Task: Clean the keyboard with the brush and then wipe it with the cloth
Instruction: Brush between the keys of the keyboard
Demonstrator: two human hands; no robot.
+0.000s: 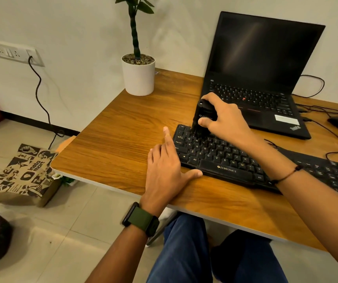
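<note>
Brushing is the step in hand, by the look of it: your right hand [223, 115] grips the black brush [202, 114], bristles down on the top-left keys of the keyboard [225, 158]. Your left hand [166, 166] lies relaxed just beside the keyboard's left end, thumb against its front edge, forefinger stretched along its side, steadying it. Next, work the brush rightward, away from your left hand. No cloth shows anywhere yet.
</note>
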